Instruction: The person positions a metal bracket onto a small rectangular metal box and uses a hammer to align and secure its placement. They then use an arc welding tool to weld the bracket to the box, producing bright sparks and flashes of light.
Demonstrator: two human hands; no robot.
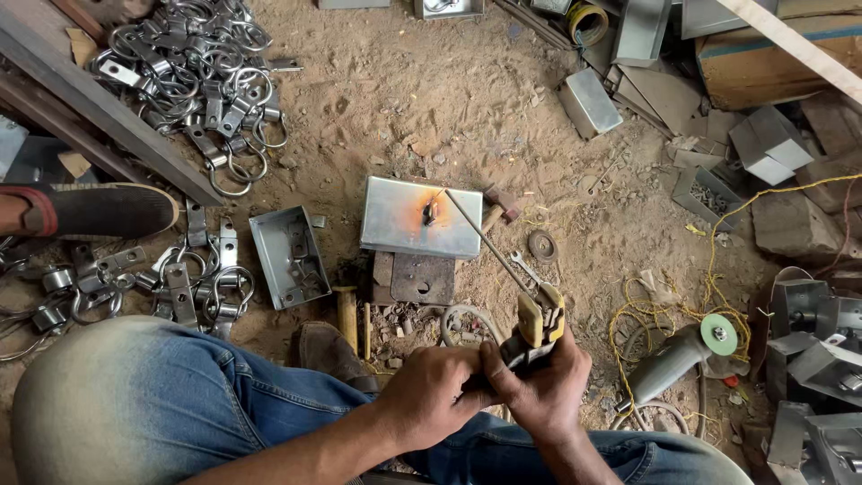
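Head view, your hands: both clamp the yellow-jawed electrode holder [536, 325], right hand [545, 388], left hand [428, 395].
Rod: thin welding rod [485, 241] tip touches the flat grey steel box [420, 217] on the dirt floor [404, 99].

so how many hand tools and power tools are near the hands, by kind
electrode holder, held in both hands, left and right: 1
angle grinder: 1
hammer: 1
spanner: 1
total: 4
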